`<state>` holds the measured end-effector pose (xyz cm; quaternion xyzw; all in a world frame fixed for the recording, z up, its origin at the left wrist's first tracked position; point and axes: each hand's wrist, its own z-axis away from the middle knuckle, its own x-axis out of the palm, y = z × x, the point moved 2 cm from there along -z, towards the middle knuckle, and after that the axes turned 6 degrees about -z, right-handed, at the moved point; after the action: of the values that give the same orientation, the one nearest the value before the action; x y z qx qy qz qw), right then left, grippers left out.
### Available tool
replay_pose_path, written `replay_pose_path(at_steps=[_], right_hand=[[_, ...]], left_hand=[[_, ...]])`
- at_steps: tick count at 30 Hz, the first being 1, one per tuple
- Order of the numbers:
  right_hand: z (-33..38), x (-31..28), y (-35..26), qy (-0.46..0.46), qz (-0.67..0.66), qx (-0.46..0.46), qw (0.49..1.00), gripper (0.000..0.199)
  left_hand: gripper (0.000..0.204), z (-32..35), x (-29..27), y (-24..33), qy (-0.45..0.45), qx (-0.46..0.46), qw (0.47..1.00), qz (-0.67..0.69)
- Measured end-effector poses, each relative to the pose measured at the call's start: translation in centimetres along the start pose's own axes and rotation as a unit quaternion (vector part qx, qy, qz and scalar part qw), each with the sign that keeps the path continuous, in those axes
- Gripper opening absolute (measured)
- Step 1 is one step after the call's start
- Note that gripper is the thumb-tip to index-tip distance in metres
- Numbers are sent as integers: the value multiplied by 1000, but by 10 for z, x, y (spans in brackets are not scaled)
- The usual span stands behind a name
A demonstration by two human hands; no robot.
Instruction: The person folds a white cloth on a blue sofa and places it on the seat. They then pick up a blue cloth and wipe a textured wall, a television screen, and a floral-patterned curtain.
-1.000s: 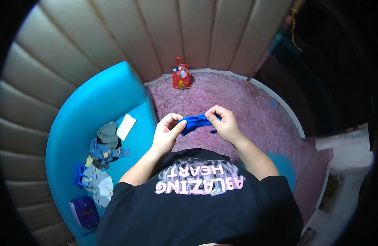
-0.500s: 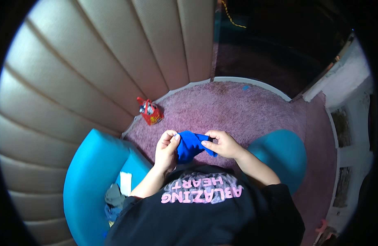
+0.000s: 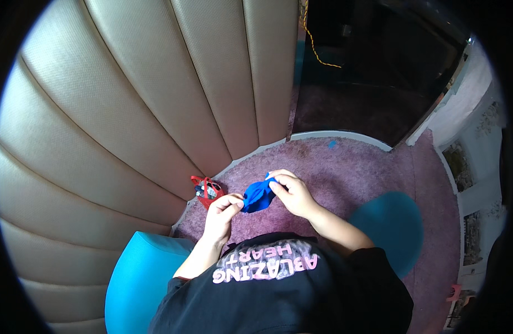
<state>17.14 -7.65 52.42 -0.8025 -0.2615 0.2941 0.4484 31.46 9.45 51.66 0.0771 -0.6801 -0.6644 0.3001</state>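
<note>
A small piece of bright blue cloth (image 3: 258, 197) is stretched between my two hands, in front of my black shirt. It looks like a small garment, but its exact kind cannot be made out. My left hand (image 3: 222, 216) pinches its left end between thumb and fingers. Slightly higher, my right hand (image 3: 292, 195) grips the upper right end, thumb against curled fingers. The cloth hangs in loose folds between them, above the carpet.
Beyond my left hand a red bag (image 3: 207, 201) holding several items stands by the beige padded wall (image 3: 156, 78). A teal seat (image 3: 142, 284) is at left, a round teal stool (image 3: 387, 236) at right. A dark glossy panel (image 3: 362, 89) rises behind the purple carpet (image 3: 284, 161).
My right hand has risen and now grips the cloth's upper right end; my left hand is a little lower. The cloth looks more bunched. The view has tilted upward.
</note>
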Motion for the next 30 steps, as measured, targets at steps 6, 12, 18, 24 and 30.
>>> replay_pose_path(at_steps=[6,12,18,24,30], right_hand=[[-122,-14,3,-26,-61,149,987,23],[-213,-35,43,-73,-171,187,964,31],[-256,-71,104,-143,-136,107,974,59],[-339,-113,172,-171,-66,162,970,22],[-405,-148,211,-70,21,43,996,15]], left_hand=[[8,-119,-12,47,57,18,997,44],[8,-228,-2,82,1,-112,966,232],[10,-300,18,58,35,-138,960,241],[7,-390,39,65,69,-120,958,252],[7,-438,60,68,104,-35,971,211]])
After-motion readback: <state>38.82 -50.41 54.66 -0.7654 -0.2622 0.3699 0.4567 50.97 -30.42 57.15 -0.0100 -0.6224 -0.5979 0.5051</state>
